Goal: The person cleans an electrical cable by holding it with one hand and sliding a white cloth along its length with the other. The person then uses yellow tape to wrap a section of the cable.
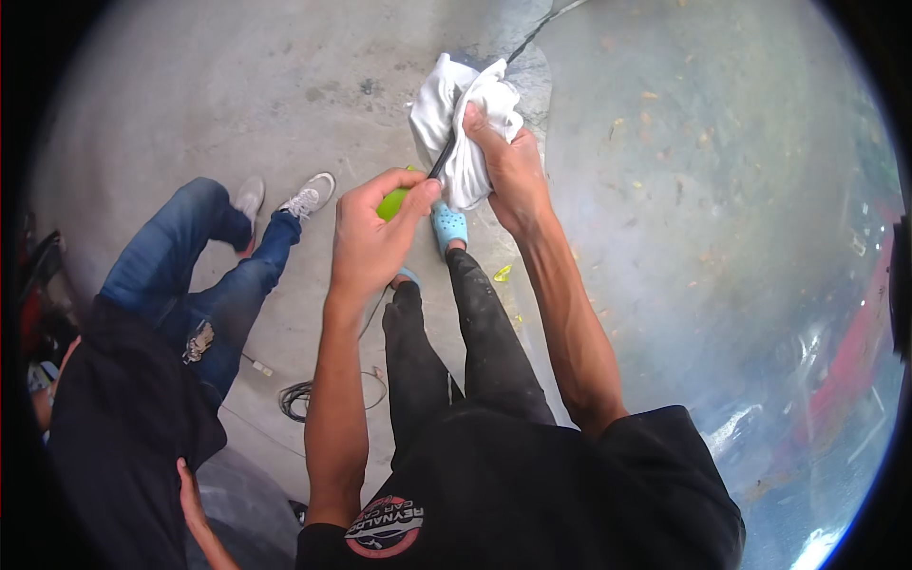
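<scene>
A bunched white cloth (467,135) is gripped in my right hand (516,167), with the thumb pressed on its folds. A black cable or thin hose (442,158) passes through the cloth and comes out beyond it at the top. My left hand (381,228) pinches this black length between thumb and fingers, just below the cloth. Something bright green (393,204) shows behind my left fingers; what it is, I cannot tell.
A person in jeans (192,271) is close by on the left. A coiled black cable (296,400) and a small light-coloured connector (261,368) lie on the concrete floor (356,85). To the right is a large glossy, reflective surface (712,249). A yellow-green scrap (502,273) lies near my feet.
</scene>
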{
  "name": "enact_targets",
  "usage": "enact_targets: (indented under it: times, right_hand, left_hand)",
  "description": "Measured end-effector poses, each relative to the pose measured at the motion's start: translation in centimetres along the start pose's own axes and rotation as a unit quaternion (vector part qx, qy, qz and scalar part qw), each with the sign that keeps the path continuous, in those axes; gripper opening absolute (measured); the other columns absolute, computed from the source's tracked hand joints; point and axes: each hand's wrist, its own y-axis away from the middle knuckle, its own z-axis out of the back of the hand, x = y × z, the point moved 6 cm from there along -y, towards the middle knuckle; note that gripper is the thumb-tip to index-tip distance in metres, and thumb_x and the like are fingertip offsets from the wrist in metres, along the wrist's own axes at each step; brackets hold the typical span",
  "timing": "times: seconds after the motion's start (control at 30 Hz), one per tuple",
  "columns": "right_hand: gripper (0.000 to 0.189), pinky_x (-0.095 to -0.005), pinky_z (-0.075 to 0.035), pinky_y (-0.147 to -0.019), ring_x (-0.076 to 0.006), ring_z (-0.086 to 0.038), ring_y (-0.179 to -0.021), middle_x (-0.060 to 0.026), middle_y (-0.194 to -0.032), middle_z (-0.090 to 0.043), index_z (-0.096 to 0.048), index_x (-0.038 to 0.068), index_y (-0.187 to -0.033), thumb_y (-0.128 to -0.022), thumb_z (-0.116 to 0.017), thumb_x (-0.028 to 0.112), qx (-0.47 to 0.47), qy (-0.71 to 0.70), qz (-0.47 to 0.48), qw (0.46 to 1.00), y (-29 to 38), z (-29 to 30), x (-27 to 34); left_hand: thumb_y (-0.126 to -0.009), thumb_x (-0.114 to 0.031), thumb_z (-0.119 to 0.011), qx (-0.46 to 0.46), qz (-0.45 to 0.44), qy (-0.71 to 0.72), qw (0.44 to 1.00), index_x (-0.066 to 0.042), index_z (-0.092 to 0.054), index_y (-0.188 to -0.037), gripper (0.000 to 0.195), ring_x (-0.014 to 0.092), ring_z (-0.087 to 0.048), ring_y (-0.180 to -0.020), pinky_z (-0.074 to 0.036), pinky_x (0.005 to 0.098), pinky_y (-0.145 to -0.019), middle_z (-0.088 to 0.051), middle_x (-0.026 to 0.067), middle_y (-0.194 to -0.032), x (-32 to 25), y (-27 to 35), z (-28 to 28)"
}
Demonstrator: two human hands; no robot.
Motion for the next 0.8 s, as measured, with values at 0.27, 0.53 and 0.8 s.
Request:
enact_targets:
  times: [0.27,0.53,0.8]
  right_hand:
    - [0.034,-0.034,-0.051,-0.088,-0.0177,-0.062,-0.1,-0.0071,-0.112,-0.062,-0.051,0.002,-0.124,-0.102,-0.045,0.027,0.041,-0.164,-0.01,0.986,0.2,-0.4,0.6]
    - [0.042,-0.042,-0.047,-0.098,-0.0299,-0.062,-0.107,-0.0164,-0.12,-0.062,-0.051,-0.001,-0.127,-0.093,-0.04,0.022,0.155,-0.391,-0.091,0.903,0.4,0.4,0.2]
    - [0.06,-0.0512,-0.039,-0.106,-0.0381,-0.055,-0.118,-0.021,-0.132,-0.054,-0.044,-0.004,-0.135,-0.08,-0.044,0.021,0.188,-0.5,-0.077,0.842,1.5,2.1,1.3]
  left_hand:
    - [-0.098,-0.021,-0.055,0.024,0.046,0.16,0.986,-0.002,-0.058,-0.079,0.027,0.004,-0.042,-0.063,-0.032,0.0196,-0.058,-0.052,-0.0011,-0.069,-1.5,1.4,1.2]
    - [-0.099,-0.026,-0.054,0.093,0.015,0.331,0.939,-0.005,-0.055,-0.082,0.027,0.008,-0.041,-0.062,-0.038,0.0245,-0.064,-0.049,-0.0011,-0.07,-4.5,2.0,1.8]
    - [-0.101,-0.041,-0.042,0.177,0.084,0.538,0.82,-0.017,-0.044,-0.077,0.034,0.01,-0.033,-0.06,-0.034,0.0333,-0.069,-0.034,-0.0048,-0.061,-2.7,-0.6,1.9]
